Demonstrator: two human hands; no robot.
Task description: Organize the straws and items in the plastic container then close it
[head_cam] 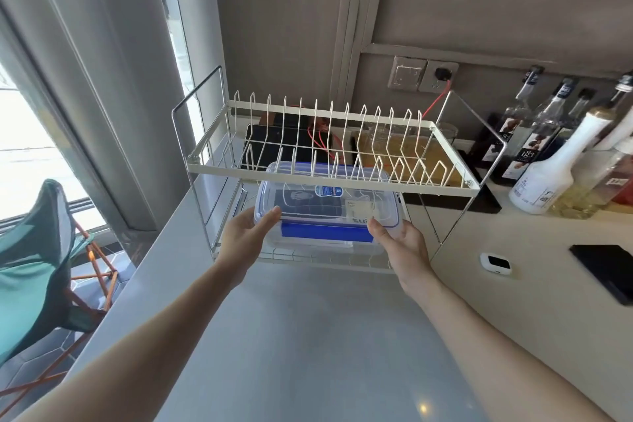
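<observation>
Both hands are on the clear plastic container (329,212), left hand (246,238) at its left front corner and right hand (399,243) at the right front corner, thumbs up against the lid (325,195) edge and the other fingers tucked underneath where I can't see them. So it's held from both ends. The lid is on, blue clips around the rim, and there's dark stuff plus a label showing through it. The container sits in the lower level of a white wire dish rack (329,151), and the top shelf with its prongs hangs right over the back half, so it's tight above. In front of the rack the grey desk (301,336) is wide open. Off to the right are some bottles (541,178) against the wall, a small white gadget (495,263) and a black flat thing (606,271). Left edge of the desk drops off to a teal chair (37,257) by the window.
</observation>
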